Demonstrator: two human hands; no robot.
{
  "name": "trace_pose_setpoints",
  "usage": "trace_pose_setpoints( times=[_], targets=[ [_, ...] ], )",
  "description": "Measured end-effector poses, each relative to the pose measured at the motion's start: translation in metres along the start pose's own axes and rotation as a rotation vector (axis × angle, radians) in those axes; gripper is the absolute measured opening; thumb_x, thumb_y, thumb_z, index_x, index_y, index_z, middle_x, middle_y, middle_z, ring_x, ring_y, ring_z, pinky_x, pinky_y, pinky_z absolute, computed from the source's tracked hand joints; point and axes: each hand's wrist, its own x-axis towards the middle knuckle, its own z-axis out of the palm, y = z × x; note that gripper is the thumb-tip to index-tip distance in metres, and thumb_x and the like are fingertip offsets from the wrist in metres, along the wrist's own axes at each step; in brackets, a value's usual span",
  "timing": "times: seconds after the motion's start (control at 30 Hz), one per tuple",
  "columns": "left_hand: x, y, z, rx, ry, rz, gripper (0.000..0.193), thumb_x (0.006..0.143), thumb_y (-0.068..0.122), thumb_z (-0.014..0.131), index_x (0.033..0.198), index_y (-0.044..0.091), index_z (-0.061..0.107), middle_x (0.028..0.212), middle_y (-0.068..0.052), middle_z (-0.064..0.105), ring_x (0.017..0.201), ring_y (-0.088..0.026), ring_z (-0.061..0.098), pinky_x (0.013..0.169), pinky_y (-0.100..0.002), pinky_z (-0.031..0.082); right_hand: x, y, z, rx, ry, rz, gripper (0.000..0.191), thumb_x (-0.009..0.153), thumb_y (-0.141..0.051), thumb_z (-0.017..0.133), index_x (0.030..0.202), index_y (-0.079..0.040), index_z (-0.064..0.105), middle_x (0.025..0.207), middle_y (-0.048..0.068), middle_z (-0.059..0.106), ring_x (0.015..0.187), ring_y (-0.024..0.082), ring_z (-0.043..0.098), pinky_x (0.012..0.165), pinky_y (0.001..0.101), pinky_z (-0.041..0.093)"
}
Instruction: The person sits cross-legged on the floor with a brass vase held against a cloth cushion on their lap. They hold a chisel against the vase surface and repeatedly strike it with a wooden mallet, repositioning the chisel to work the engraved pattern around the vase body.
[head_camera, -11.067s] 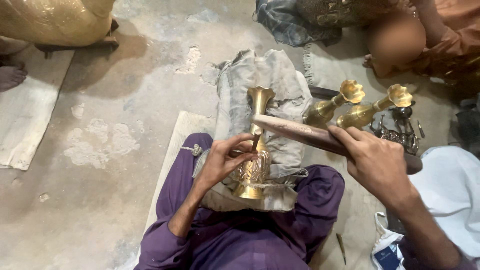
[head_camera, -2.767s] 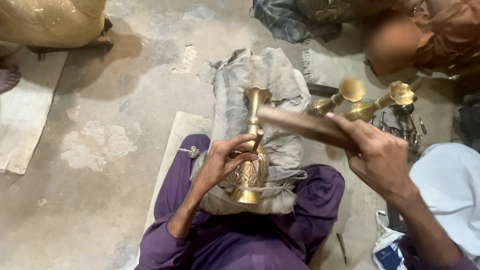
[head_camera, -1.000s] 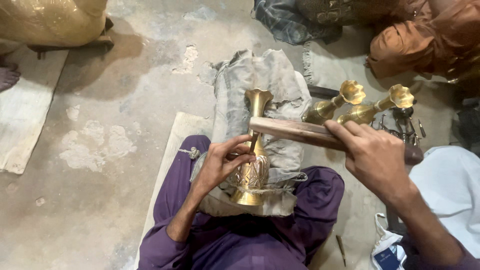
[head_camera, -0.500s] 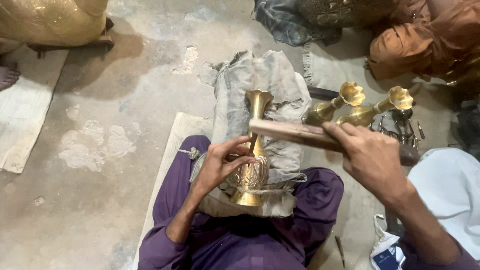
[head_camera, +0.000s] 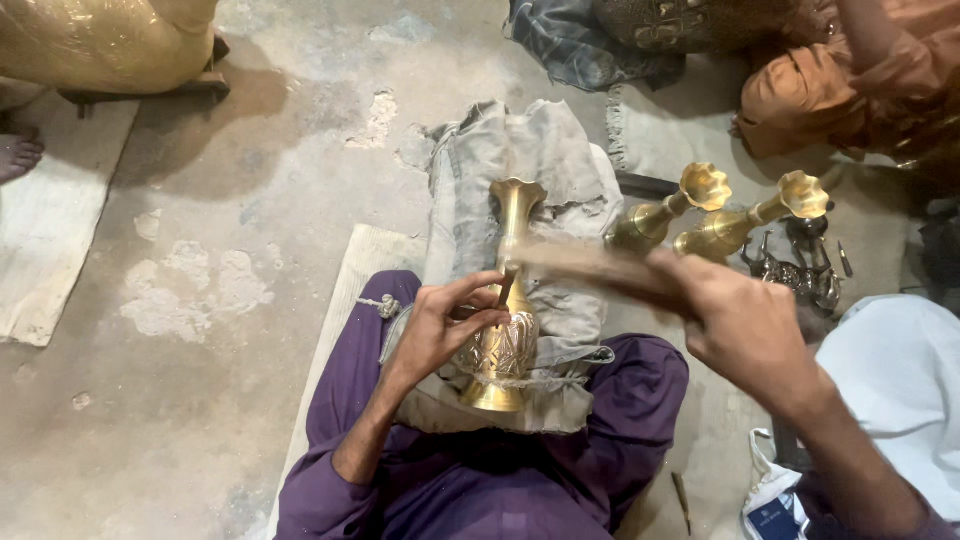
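Crowding the right hand (head_camera: 745, 330) (closed on a blurred stick (head_camera: 590, 265)), two brass vases (head_camera: 690, 215) lie beside.

- A small dark blue rectangular packet with a pale label (head_camera: 779, 518) sits in a white plastic bag (head_camera: 765, 480), below the right hand (head_camera: 745, 330).
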Motion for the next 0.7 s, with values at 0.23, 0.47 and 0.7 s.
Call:
trace_pose_setpoints(
  times=[0.23, 0.47, 0.7],
  targets=[
    [0.012, 0.004, 0.006, 0.007, -0.002, -0.058, 0.049, 0.090, 0.010, 0.076, 0.137, 0.011, 0.062, 0.100, -0.011, 0.081, 0.094, -0.019, 0.081, 0.082, -0.034, 0.069, -0.004, 0.014, 0.021, -0.028, -0.065, -0.033, 0.068, 0.083, -0.015, 0.070, 0.146, -0.022, 0.047, 0.112, 0.009, 0.068, 0.082, 0.023, 0.073, 0.074, 0.0402, 0.064],
    [0.012, 0.012, 0.000, 0.060, -0.036, -0.027, 0.050, 0.090, 0.007, 0.077, 0.137, 0.010, 0.062, 0.099, -0.012, 0.081, 0.095, -0.019, 0.081, 0.081, -0.034, 0.068, -0.004, 0.015, 0.036, -0.209, -0.210, -0.023, 0.078, 0.087, -0.021, 0.071, 0.156, -0.043, 0.042, 0.115, 0.005, 0.063, 0.084, 0.020, 0.069, 0.065, 0.0333, 0.065],
    [0.011, 0.009, 0.001, 0.006, -0.049, -0.025, 0.047, 0.094, 0.007, 0.072, 0.139, 0.010, 0.060, 0.102, -0.011, 0.081, 0.096, -0.017, 0.080, 0.082, -0.032, 0.069, 0.001, 0.016, 0.006, 0.128, 0.073, -0.113, 0.078, 0.085, -0.009, 0.071, 0.154, -0.027, 0.040, 0.107, 0.012, 0.072, 0.089, 0.025, 0.073, 0.078, 0.0404, 0.061]
  ],
)
